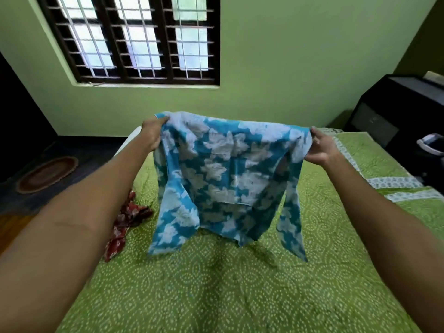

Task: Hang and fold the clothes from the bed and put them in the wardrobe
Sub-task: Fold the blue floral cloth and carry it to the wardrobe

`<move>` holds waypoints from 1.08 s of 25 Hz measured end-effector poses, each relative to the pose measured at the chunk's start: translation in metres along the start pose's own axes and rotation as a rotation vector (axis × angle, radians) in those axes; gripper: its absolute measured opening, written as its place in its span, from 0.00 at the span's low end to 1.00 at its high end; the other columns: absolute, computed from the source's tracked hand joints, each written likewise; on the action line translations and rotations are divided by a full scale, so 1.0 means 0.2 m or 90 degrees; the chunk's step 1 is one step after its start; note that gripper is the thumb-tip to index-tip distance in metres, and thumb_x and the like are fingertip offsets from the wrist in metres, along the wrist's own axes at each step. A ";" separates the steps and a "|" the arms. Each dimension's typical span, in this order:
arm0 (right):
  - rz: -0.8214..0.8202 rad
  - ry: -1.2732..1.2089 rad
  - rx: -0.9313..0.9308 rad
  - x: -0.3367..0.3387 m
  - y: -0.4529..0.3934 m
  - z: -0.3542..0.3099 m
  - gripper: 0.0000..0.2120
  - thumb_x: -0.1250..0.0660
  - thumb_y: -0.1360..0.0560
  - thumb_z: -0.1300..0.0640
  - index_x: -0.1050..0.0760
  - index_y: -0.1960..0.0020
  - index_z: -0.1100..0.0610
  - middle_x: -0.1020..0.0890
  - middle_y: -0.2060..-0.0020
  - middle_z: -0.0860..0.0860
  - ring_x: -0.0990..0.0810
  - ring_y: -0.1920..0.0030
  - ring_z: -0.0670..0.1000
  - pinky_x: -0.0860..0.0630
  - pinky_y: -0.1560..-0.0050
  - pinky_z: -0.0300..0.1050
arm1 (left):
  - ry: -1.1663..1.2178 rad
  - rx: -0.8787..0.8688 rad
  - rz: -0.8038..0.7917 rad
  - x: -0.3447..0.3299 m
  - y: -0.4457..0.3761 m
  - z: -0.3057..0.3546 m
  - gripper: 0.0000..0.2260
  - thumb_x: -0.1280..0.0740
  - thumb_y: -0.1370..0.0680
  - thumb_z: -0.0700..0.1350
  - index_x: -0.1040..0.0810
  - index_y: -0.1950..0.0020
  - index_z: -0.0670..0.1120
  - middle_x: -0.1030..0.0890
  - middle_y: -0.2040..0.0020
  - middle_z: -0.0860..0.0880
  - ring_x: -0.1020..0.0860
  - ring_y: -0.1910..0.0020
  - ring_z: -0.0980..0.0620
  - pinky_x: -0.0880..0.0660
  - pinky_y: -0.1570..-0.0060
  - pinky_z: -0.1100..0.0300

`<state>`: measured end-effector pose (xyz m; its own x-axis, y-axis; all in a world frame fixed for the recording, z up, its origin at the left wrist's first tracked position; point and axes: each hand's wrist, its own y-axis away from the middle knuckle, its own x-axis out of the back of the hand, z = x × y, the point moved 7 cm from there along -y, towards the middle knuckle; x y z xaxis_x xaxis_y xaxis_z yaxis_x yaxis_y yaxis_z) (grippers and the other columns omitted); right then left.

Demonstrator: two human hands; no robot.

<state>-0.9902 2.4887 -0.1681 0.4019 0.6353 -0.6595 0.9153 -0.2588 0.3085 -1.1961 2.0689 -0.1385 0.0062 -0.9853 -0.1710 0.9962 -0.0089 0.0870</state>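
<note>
Hands grip well: left hand (pixel 153 133) and right hand (pixel 320 146) pinch the blue shirt (pixel 223 174) mid-frame; lower it flat onto the bed (pixel 216 296).

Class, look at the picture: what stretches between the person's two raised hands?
In the head view, a blue shirt spans from left hand to right hand.

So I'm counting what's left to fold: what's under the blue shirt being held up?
Below the blue shirt, held by the left hand and right hand, only green bedspread shows. A red garment lies beside it. The bed directly behind the shirt is hidden.
</note>
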 end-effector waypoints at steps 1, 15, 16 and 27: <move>-0.001 0.047 -0.031 0.01 0.03 0.01 0.30 0.16 0.59 0.63 0.17 0.57 0.63 0.15 0.59 0.56 0.17 0.61 0.52 0.21 0.55 0.44 | -0.046 0.012 -0.005 0.01 0.00 -0.01 0.05 0.32 0.24 0.39 0.26 0.58 0.43 0.22 0.55 0.43 0.22 0.65 0.51 0.21 0.68 0.59; 0.279 0.244 -0.027 0.07 0.22 -0.04 0.06 0.34 0.27 0.60 0.20 0.57 0.63 0.16 0.59 0.57 0.17 0.63 0.55 0.21 0.67 0.48 | -0.035 0.020 -0.185 -0.17 -0.12 0.03 0.08 0.40 0.20 0.35 0.25 0.57 0.41 0.23 0.58 0.46 0.24 0.61 0.53 0.23 0.56 0.61; 0.256 0.181 0.033 0.04 0.22 -0.07 0.02 0.33 0.30 0.64 0.22 0.59 0.62 0.17 0.61 0.56 0.17 0.64 0.55 0.22 0.67 0.47 | -0.039 0.012 -0.187 -0.19 -0.13 0.04 0.08 0.39 0.20 0.36 0.25 0.57 0.42 0.23 0.58 0.46 0.24 0.62 0.53 0.24 0.57 0.61; 0.237 0.262 0.134 0.08 0.30 -0.08 0.07 0.40 0.22 0.63 0.29 0.47 0.54 0.19 0.64 0.49 0.20 0.66 0.48 0.25 0.64 0.45 | -0.068 -0.037 -0.127 -0.27 -0.24 -0.01 0.15 0.32 0.24 0.42 0.24 0.38 0.42 0.23 0.48 0.49 0.28 0.49 0.53 0.33 0.50 0.60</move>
<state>-0.9296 2.4962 -0.1497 0.6923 0.6935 -0.1994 0.7171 -0.6304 0.2974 -1.2432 2.1232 -0.1351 -0.1976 -0.9775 -0.0740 0.9801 -0.1985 0.0051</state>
